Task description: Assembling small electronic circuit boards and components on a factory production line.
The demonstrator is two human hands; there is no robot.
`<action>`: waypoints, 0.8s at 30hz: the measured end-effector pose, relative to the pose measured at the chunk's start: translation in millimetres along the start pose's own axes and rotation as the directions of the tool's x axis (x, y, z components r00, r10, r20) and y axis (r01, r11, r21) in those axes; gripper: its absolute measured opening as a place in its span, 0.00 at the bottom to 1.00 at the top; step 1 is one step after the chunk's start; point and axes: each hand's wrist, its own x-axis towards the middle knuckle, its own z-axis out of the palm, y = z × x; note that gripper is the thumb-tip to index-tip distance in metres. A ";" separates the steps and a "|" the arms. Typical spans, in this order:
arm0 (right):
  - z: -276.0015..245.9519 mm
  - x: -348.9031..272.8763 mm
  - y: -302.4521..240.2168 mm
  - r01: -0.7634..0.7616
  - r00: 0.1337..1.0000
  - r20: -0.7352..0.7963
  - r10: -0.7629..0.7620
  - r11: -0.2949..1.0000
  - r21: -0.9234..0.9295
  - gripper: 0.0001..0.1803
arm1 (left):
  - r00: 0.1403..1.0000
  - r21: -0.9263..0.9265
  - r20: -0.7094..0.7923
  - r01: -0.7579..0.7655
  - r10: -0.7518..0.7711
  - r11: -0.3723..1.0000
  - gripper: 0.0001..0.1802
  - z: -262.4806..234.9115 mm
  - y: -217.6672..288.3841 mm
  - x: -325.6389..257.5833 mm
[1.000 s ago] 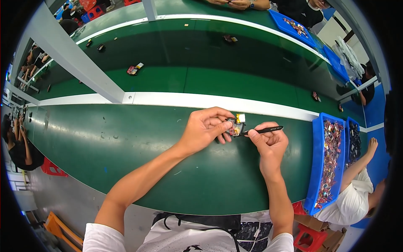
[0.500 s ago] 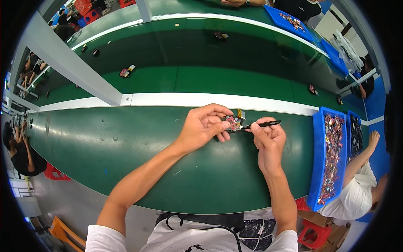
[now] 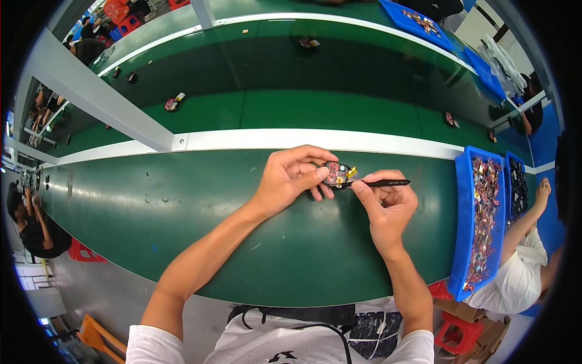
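While a small black-cased gadget (image 3: 336,175) is pinched above the green worktop (image 3: 182,218) between the thumb and curled fingers of the left hand (image 3: 291,179), a slim black tool (image 3: 391,182) is gripped penlike by the nearly closed right hand (image 3: 388,203), its tip at the gadget's edge. Lightness and a stiff shell can be presumed; the exposed red board (image 3: 331,172) (like the yellow piece (image 3: 351,172) beside it) seems fragile, so the rim is best held.

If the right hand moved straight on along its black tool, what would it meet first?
The right hand, following its black tool, would likely first meet the small device held in the left hand. The tip appears beside the device's lower right edge; depth leaves contact unclear.
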 end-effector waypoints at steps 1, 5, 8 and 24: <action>0.7 -0.3 -0.4 0.023 1.000 -0.001 -0.023 0.999 -0.026 0.09 | 1.000 0.001 0.005 -0.007 0.007 1.000 0.16 -0.3 -0.3 0.1; -1.4 -1.6 2.3 0.037 0.999 0.012 -0.037 0.998 -0.046 0.09 | 1.000 0.001 0.009 -0.012 0.012 1.000 0.16 0.7 0.4 0.9; -1.0 -1.6 1.9 0.039 0.999 0.020 -0.038 0.998 -0.045 0.09 | 1.000 -0.010 0.002 0.000 0.000 1.000 0.16 1.0 1.6 0.9; -0.1 -0.6 2.0 0.023 1.000 0.022 -0.022 0.997 -0.069 0.09 | 1.000 -0.025 0.027 0.012 -0.011 1.000 0.16 0.0 1.0 2.7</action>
